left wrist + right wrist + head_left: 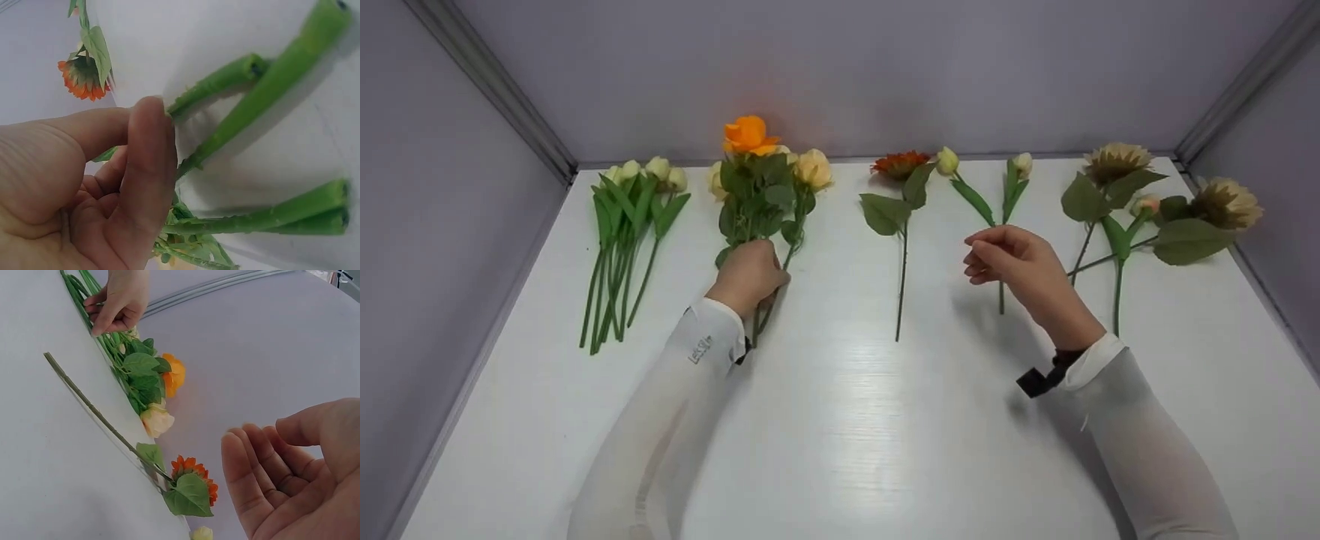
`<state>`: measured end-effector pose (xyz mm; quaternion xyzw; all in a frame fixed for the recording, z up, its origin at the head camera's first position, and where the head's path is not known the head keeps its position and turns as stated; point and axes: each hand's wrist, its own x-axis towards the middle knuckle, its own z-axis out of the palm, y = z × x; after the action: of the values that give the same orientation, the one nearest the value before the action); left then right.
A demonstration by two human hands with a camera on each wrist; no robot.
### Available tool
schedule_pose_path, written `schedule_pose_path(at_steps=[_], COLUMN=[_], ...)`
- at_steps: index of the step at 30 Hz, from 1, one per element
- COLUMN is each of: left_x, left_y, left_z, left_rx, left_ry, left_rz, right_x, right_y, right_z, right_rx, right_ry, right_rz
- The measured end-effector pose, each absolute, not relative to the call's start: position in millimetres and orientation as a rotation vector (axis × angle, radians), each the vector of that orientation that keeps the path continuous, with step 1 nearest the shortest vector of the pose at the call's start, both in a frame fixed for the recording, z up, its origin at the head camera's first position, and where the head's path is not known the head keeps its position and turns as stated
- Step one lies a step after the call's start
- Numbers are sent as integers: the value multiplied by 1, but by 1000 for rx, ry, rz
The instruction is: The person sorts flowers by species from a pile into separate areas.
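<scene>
My left hand (748,277) is at the stems of a bunch of artificial roses, with thumb and fingers pinching the stem of the orange rose (750,135). Cream roses (813,169) lie under and beside it. Green stem ends (264,95) stick out past the fingertips in the left wrist view; which stem belongs to which bloom is partly hidden. My right hand (1020,262) hovers with loosely bent fingers and holds nothing. Below it lies a white tulip (1022,166), its stem partly covered by the hand, and a yellowish tulip (948,161) lies just left of that.
Several pale tulips (622,225) lie bunched at the left. An orange-red sunflower-like bloom (901,165) on a long stem lies mid-table. On the right are two beige sunflowers (1222,204) and a pinkish tulip (1144,205) with crossing stems. Grey walls (855,75) enclose the white table (840,435).
</scene>
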<state>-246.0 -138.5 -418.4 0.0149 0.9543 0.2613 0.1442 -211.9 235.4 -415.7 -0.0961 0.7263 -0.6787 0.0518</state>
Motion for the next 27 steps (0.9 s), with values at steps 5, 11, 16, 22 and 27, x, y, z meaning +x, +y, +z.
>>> schedule_pose_path(at_steps=[5,11,16,22,27], left_x=[-241,-232,-224,-206,-193], left_y=[-135,-114,-81,-38,-8], left_z=[-405,-388,-383,-386,-391], left_rx=[35,126,389,682,831], left_ry=[2720,2783,2930,2975,2930], left_rz=[860,946,904,883,867], right_x=[-215,-221,-224,-228,-229], right_y=[253,280,294,289,276], right_z=[-408,-404,-411,-430,-443], right_rx=[-264,-77,3,-7,-14], right_ry=[2223,2469,2843,2981,2930], right_rz=[-2130,-2061,-1533,-1108,-827])
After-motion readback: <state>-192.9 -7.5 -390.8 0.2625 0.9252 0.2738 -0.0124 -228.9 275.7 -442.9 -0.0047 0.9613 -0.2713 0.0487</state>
